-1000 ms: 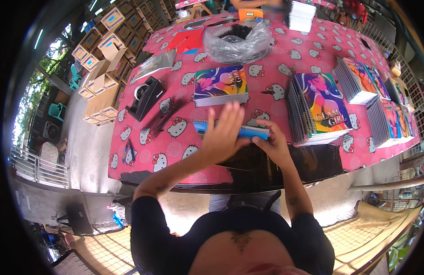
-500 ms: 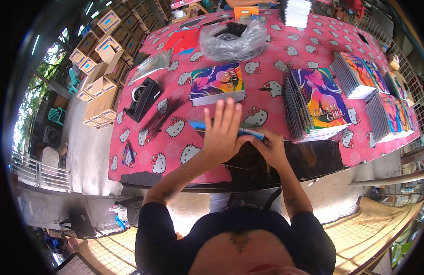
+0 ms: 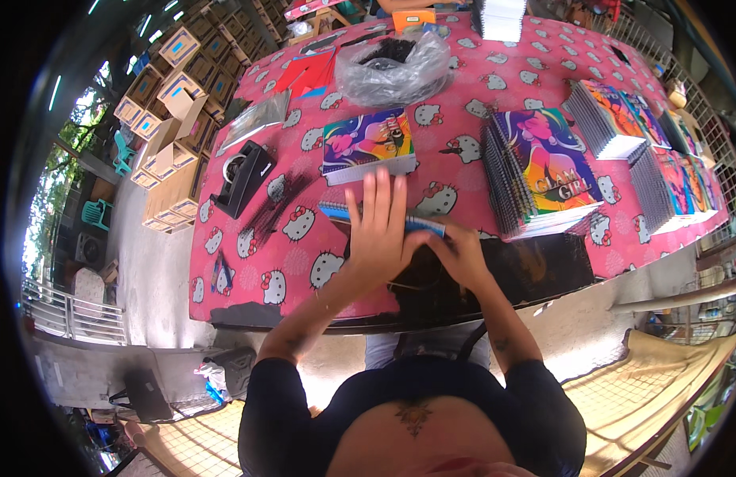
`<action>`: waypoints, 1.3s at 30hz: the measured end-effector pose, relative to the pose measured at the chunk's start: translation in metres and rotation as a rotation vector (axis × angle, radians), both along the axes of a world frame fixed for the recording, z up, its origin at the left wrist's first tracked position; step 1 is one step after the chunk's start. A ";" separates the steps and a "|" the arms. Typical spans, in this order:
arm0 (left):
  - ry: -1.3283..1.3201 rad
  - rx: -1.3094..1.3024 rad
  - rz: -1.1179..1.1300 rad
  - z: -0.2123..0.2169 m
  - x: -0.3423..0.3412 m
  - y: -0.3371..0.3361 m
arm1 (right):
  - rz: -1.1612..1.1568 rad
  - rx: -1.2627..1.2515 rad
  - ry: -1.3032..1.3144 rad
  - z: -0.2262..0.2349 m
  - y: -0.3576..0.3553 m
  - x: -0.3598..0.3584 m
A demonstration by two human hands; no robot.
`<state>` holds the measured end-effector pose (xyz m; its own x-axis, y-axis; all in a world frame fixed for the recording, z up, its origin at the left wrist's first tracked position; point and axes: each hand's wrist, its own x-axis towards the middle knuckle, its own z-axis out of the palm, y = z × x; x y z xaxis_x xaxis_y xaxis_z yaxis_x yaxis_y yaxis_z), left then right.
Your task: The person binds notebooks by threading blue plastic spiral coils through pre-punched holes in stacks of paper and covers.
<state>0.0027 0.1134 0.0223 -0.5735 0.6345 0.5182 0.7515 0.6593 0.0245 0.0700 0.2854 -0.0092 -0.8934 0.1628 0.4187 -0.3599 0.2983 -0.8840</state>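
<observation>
A spiral notebook (image 3: 420, 221) with a blue edge stands tilted, seen nearly edge-on, close to the table's near side. My left hand (image 3: 377, 226) lies against it with fingers stretched upward and slightly apart. At its right end, my right hand (image 3: 461, 253) pinches the notebook between thumb and fingers; the thumbs of both hands are near each other. Just beyond my left fingertips is a stack of notebooks (image 3: 368, 143) with colourful illustrated covers. The notebook's front is mostly hidden by my left hand.
A taller notebook stack (image 3: 547, 171) is on the right, with more notebook stacks (image 3: 674, 187) farther right. A black tape dispenser (image 3: 245, 179) stands at left. Beyond lie a clear plastic bag (image 3: 396, 75) of black pieces, red sheets (image 3: 308, 73) and a white stack (image 3: 501, 20). Cardboard boxes (image 3: 173, 179) fill the left.
Both hands and the notebook shift slightly left in the picture, as does much of the table scene. The notebook remains between my hands.
</observation>
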 end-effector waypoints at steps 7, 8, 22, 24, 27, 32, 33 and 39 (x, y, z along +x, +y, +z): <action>-0.017 0.038 -0.089 -0.016 0.012 0.001 | 0.086 -0.012 -0.059 0.007 0.006 -0.006; 0.026 0.075 -0.029 0.004 -0.003 0.009 | 0.077 -0.007 -0.050 0.005 0.005 -0.006; -0.462 -0.163 -0.310 0.095 -0.006 -0.008 | 0.038 0.023 -0.130 0.005 0.005 -0.007; -0.428 -0.154 -0.362 0.079 -0.023 -0.003 | 0.065 -0.068 -0.182 -0.009 0.005 -0.013; -0.602 -0.219 -0.352 0.116 -0.030 -0.002 | 0.035 -0.030 -0.141 0.001 0.006 -0.011; -0.672 -0.582 -0.248 0.086 -0.042 0.005 | 0.091 -0.002 -0.083 0.009 0.000 -0.009; -0.692 -0.565 -0.328 0.084 -0.049 0.000 | 0.094 0.034 -0.104 0.009 0.001 -0.007; -0.580 -0.260 -0.310 0.067 -0.042 -0.008 | 0.105 0.010 -0.193 0.013 0.002 -0.007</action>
<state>-0.0391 0.1054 0.0896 -0.4838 0.8751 -0.0070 0.8191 0.4557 0.3484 0.0632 0.2878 0.0034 -0.9690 0.0610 0.2393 -0.2139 0.2770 -0.9368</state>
